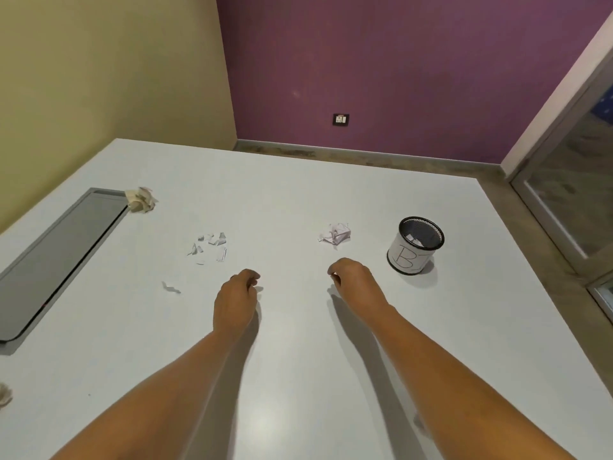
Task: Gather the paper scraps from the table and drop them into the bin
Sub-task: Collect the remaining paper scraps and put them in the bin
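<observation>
You are holding both hands low over the middle of the table (298, 194). Your left hand (237, 298) is hanging with its fingers loosely curled and nothing showing in it. Your right hand (353, 282) is doing the same, empty as far as can be seen.

The scraps are lying apart:
- The shreds (209, 247) are sitting left of centre, above your left hand.
- A lone strip (170, 287) is lying lower left of them.
- The white ball (335, 234) is sitting just above your right hand.
- A beige ball (142, 200) is resting at upper left.
- A wad (4, 395) is peeking in at the left edge.

All of it is probably feather-light and soft. The balls are likely giving under a loose pinch anywhere. The shreds are lying flat and will likely be skidding about, so you are better off sweeping them together and pinching the heap.

The bin (414, 247) is standing upright at centre right, near the white ball, with some paper already inside. It looks light enough to tip if you knock it. The beige ball is touching the corner of the grey panel (56, 257) at left. Nothing is blocking your way to the bin.
</observation>
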